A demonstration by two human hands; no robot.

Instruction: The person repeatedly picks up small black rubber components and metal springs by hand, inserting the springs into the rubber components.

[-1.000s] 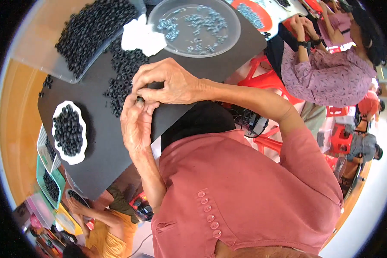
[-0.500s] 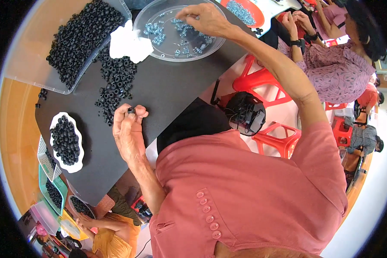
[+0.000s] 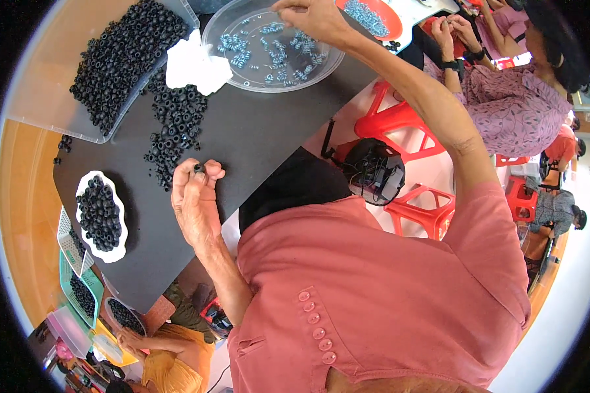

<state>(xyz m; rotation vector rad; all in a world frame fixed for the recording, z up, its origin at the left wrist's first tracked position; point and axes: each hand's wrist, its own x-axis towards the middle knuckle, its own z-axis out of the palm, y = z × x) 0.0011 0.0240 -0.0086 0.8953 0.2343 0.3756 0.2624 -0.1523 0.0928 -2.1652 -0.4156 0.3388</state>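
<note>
Above the dark table, my left hand pinches a small black ring-shaped part between thumb and fingers. My right hand is over the far side of a clear round tub. Its fingers are drawn together; whatever is between them is too small to make out. Loose silvery-blue coil springs lie in clusters on the tub's bottom. A spread pile of black ring parts lies between my left hand and the tub. Crumpled white tissue rests against the tub's left rim.
At the far left a big clear bin holds many black parts. A white scalloped dish of black parts stands left of my left hand. Beyond the tub is a red plate of springs. Red stools and other people flank the table.
My right hand has lifted from the springs toward the tub's far rim, and the spring cluster beneath it looks more spread out. The left hand stays in place with the black part.
</note>
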